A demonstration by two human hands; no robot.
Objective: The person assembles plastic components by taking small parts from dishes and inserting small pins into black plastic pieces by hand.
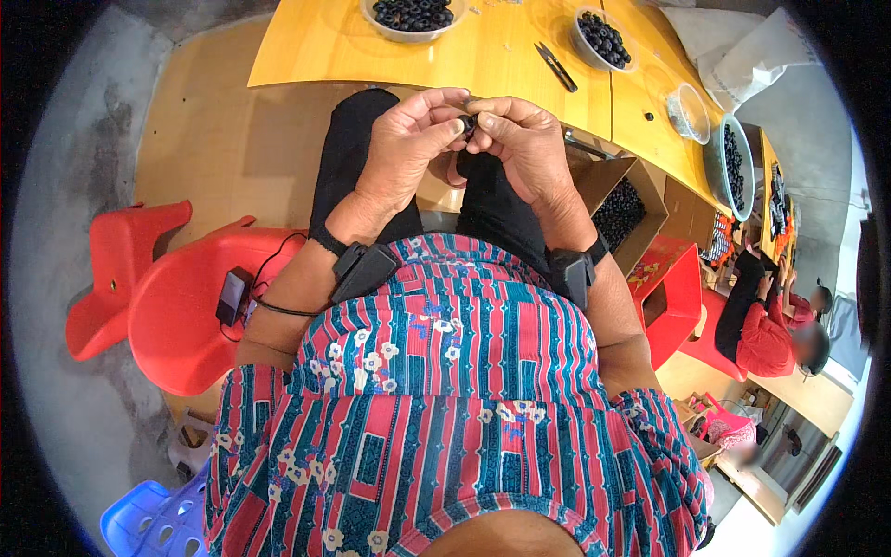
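Above my lap, my left hand (401, 148) and my right hand (527, 147) meet at a small, round black piece (470, 123). Thumb and fingers of each hand pinch it from either side, so much of it is covered. It looks like the black pieces (415, 14) heaped in a clear plastic bowl (412, 36) on the yellow table. Its exact kind is too small to tell. Black thread snips (557, 68) lie on the table beyond my right hand.
A second clear bowl (579, 43) of black pieces stands right of the snips. Farther right are a clear tub (689, 113) and a teal basin (740, 206). An open carton (650, 223) sits below the table edge. Red chairs (186, 316) stand left; another person (768, 334) sits far right.
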